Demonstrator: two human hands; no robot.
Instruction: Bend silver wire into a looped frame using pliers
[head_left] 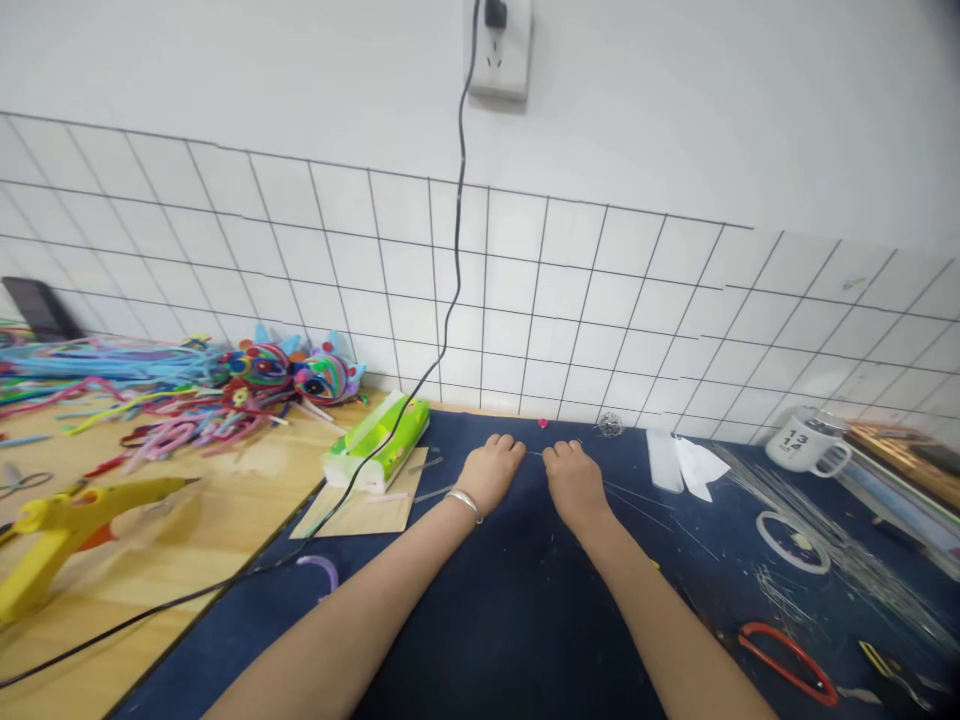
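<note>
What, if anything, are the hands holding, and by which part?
A thin wire, held by left hand and right hand either side of a short stretch; its ends are unclear.

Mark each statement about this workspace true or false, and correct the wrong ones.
1. A thin wire spans the gap between the left hand and the right hand. True.
2. The right hand has a silver bangle at its wrist. False: the bangle is at the left hand's wrist.
3. The yellow glue gun lies on the wooden surface. True.
4. The white mug stands left of the green tissue pack. False: it stands to the right.
</note>
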